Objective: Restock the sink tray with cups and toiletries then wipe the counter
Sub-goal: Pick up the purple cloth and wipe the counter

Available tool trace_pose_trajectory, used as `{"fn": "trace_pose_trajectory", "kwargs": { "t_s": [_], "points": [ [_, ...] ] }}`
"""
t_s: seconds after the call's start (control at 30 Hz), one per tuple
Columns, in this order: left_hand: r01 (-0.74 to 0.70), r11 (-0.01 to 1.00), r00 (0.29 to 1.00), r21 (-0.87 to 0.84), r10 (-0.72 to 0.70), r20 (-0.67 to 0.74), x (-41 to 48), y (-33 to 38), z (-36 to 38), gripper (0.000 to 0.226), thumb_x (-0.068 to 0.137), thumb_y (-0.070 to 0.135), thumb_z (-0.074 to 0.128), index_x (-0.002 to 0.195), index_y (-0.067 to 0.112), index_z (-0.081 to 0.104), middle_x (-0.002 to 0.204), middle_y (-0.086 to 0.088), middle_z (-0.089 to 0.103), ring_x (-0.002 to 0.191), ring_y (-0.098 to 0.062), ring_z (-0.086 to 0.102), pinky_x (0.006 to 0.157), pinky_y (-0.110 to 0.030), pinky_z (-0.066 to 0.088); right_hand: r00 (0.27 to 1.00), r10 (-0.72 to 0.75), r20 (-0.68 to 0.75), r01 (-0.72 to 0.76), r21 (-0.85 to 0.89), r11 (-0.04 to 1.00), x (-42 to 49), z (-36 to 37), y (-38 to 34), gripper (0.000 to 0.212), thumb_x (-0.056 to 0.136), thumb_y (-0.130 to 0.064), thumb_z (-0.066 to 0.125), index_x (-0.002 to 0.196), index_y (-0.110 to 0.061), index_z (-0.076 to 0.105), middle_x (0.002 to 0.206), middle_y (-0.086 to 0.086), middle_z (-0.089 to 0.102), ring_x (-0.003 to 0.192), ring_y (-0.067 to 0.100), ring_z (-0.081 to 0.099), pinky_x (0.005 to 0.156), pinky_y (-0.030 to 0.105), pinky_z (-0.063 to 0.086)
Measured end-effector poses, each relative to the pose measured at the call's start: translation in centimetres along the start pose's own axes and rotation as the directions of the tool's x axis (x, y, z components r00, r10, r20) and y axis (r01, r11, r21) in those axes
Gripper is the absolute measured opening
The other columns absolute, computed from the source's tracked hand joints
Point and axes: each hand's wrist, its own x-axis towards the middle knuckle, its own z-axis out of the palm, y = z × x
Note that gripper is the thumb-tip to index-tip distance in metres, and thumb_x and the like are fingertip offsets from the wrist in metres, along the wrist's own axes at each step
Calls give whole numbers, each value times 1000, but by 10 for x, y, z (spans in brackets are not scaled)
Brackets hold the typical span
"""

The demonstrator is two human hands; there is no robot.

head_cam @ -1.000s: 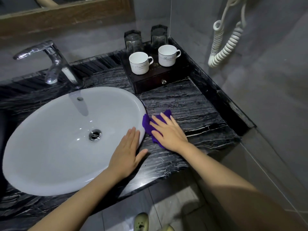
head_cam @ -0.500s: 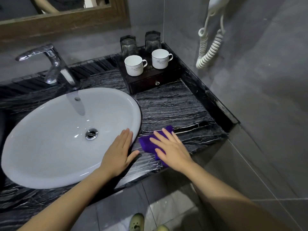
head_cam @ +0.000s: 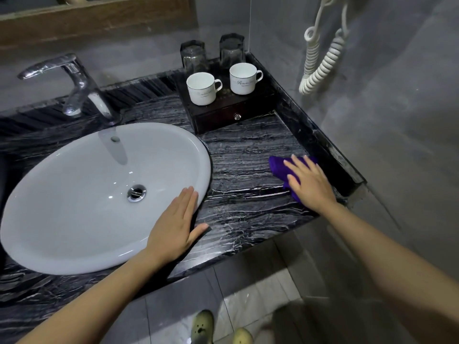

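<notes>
My right hand [head_cam: 310,182] lies flat on a purple cloth [head_cam: 279,166], pressing it on the black marble counter [head_cam: 243,155] near the right raised edge. My left hand [head_cam: 173,227] rests flat with fingers together on the rim of the white sink [head_cam: 74,194], holding nothing. At the back right stands a dark wooden tray [head_cam: 223,115] with a small drawer. On it are two white cups [head_cam: 202,88] [head_cam: 243,78] and, behind them, two upturned glasses [head_cam: 193,55] [head_cam: 231,49].
A chrome tap [head_cam: 74,83] stands behind the sink. A white coiled cord [head_cam: 320,68] hangs on the grey wall at right. A wooden mirror frame [head_cam: 99,18] runs along the back wall. Below the counter edge are floor tiles and my slippers [head_cam: 202,327].
My right hand has slid the purple cloth from beside the sink rim rightward to the counter's right edge. My left hand has stayed on the sink rim.
</notes>
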Motion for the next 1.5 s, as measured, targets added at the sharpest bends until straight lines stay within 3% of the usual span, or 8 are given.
{"fn": "trace_pose_trajectory", "kwargs": {
  "t_s": [0.2, 0.4, 0.57, 0.73, 0.9, 1.1, 1.23, 1.5],
  "points": [
    [-4, 1000, 1000, 14, 4, 1, 0, 0, 1, 88, 86, 67, 12, 145, 2, 23, 154, -16, 22, 143, -29, 21, 117, -37, 16, 995, 103, -3, -103, -35, 994, -18, 9, -38, 53, 98, -43, 27, 149, -29, 27, 160, -3, 19, 148, 25, 11, 121, 46, 8],
    [-16, 1000, 1000, -20, 17, 11, 0, 1, 1, 94, 84, 70, 7, 145, 1, 22, 154, -18, 20, 144, -31, 18, 118, -37, 15, 999, 38, 31, -36, -53, 998, -69, 36, -134, 61, 94, -50, 13, 149, -26, 27, 159, 1, 21, 148, 30, 13, 120, 50, 7],
    [2, 980, 997, -201, 14, 78, -11, -14, -6, 111, 65, 84, -11, 148, 12, 7, 158, -3, -1, 143, -9, -6, 114, -19, -4, 997, -13, 77, 17, -58, 998, -75, 43, -166, 57, 98, -49, 15, 150, -27, 20, 161, 2, 13, 148, 30, 5, 120, 51, 0],
    [45, 991, 995, -129, -33, 91, -44, -32, -12, 116, 62, 85, -15, 147, 10, 9, 158, -6, 4, 146, -16, 2, 115, -21, -2, 983, -141, 117, 146, -27, 989, -109, 56, -212, 56, 96, -45, 22, 148, -26, 26, 159, 5, 21, 147, 32, 10, 119, 54, 2],
    [29, 994, 997, -108, -21, 76, -50, -36, -14, 112, 68, 82, -12, 147, 7, 14, 157, -10, 13, 146, -22, 11, 118, -28, 7, 974, -218, 54, 218, 21, 976, -107, 49, -187, 51, 92, -37, 35, 142, -27, 42, 154, -3, 36, 145, 25, 24, 120, 46, 10],
    [-14, 999, 1000, -37, 15, 14, -52, -37, -10, 91, 83, 68, 3, 146, 4, 19, 155, -12, 20, 144, -26, 16, 117, -26, 3, 1000, 1, 10, -1, -23, 1000, -48, 32, -116, 50, 96, -38, 32, 146, -31, 33, 158, -5, 24, 147, 22, 16, 121, 43, 10],
    [-5, 999, 1000, -31, 6, 9, -51, -39, -6, 84, 84, 63, 14, 147, 7, 16, 156, -10, 17, 145, -23, 12, 117, -28, 4, 994, 108, -6, -108, -56, 993, -27, 30, -117, 52, 98, -42, 26, 149, -30, 25, 160, -3, 18, 148, 25, 11, 121, 46, 7],
    [-26, 999, 999, -45, 27, 35, -54, -45, -5, 94, 77, 70, 1, 148, 8, 11, 158, -9, 11, 147, -21, 7, 117, -24, 0, 997, -63, 41, 65, -43, 997, -95, 56, -202, 54, 97, -39, 27, 149, -25, 25, 160, -1, 17, 149, 25, 8, 120, 46, 2]
  ]
}}
